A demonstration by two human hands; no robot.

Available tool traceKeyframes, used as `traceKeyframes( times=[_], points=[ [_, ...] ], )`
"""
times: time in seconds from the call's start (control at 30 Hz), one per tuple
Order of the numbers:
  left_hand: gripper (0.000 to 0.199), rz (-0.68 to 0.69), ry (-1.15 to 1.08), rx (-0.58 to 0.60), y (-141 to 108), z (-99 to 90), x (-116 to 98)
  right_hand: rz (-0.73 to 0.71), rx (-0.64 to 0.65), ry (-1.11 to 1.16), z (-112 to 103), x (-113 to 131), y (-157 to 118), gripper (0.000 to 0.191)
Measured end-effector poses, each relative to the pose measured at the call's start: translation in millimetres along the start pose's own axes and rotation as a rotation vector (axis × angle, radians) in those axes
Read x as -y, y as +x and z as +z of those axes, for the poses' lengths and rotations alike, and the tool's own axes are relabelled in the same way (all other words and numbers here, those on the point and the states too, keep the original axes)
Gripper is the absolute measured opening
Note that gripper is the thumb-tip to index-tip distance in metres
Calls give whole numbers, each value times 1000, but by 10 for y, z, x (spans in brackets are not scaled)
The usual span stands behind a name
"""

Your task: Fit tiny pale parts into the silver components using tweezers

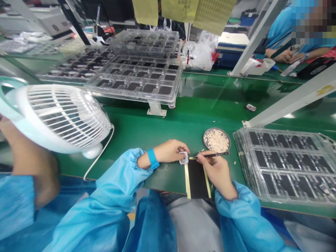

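My left hand pinches a small whitish squarish part with a rounded outline, just above the green bench. In my right hand is a pair of black tweezers, whose pale tips point left toward that part. Whether the tips touch it, I cannot tell. Beneath the hands lies a black mat edged with yellow tape, reaching the bench's front edge. A round dish full of tiny beige pieces stands just beyond my right hand.
A white fan stands at the left, its cord on the bench. Stacked clear trays lie at the right, more trays on the raised shelf. A slanted white post rises at right. Other people's arms show at far left and upper right.
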State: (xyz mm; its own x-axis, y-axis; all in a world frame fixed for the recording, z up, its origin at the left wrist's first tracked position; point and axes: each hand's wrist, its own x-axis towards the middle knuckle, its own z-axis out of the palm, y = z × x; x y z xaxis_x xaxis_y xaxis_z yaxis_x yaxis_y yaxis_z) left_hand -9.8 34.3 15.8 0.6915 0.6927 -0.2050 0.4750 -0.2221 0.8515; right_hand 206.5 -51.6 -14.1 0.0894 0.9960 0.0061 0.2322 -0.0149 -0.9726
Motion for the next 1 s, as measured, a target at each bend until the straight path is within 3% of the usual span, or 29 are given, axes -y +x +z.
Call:
traceKeyframes(
  times=[0.1,0.23,0.77,1.0],
  points=[
    [29,-4,25,15,0,-6,8,-56,-42,-6,6,32,1,21],
    [31,-6,47,2,-1,-7,8,-127,-3,-98,31,48,26,19],
    [31,1,98,6,-22,-6,-17,-101,48,-176,51,-15,51,20],
    [32,17,142,-14,-29,-6,-27,-45,16,-8,20,19,16,15]
  ],
)
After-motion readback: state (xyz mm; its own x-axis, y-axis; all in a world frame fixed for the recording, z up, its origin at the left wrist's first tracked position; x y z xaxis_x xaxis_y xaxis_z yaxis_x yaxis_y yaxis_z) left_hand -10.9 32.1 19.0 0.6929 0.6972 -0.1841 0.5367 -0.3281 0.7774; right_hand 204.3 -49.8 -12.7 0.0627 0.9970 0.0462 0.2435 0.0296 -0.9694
